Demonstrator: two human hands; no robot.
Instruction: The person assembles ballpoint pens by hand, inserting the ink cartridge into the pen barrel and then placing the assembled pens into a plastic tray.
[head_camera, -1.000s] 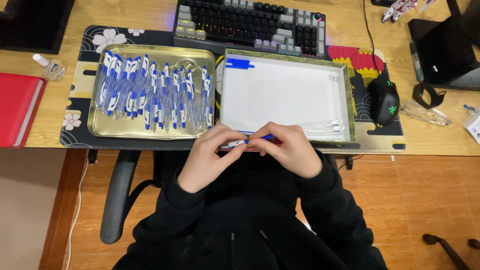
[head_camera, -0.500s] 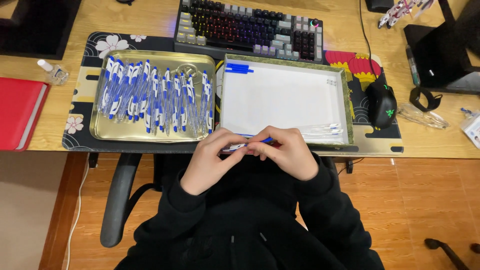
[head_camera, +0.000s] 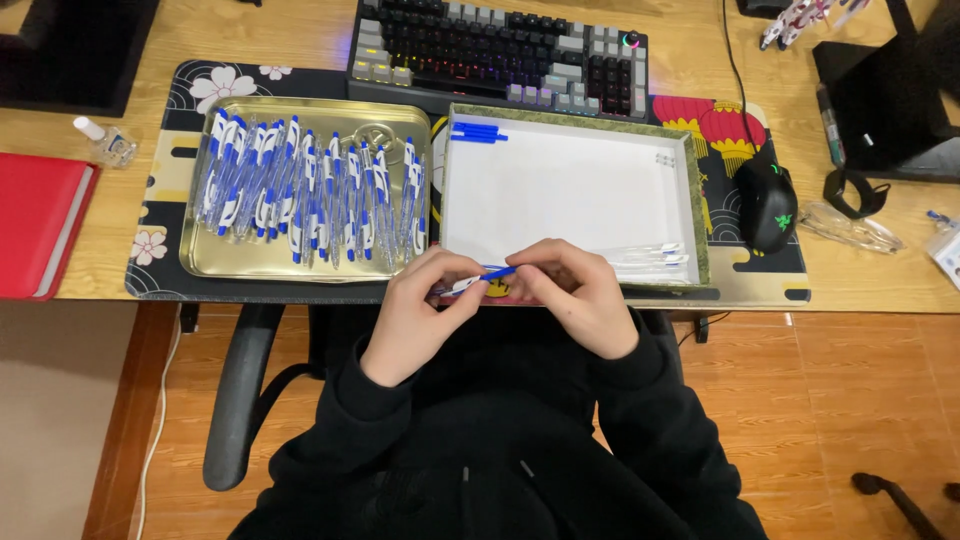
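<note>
Blue-and-white pen (head_camera: 478, 279) sits pinched between left hand (head_camera: 418, 312) and right hand (head_camera: 578, 296) at the counter edge (head_camera: 100, 275) — keep both grips close and the parts aligned, I'd judge.

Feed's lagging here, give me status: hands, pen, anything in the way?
Left hand and right hand both gripping one blue-and-white pen at the desk edge. Gold tray of pens left, white box ahead. Nothing in the way.

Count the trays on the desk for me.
2. A gold metal tray lies on the left, filled with blue-and-white pens. A white-bottomed tray lies right of it, before the keyboard, holding a few parts.
</note>
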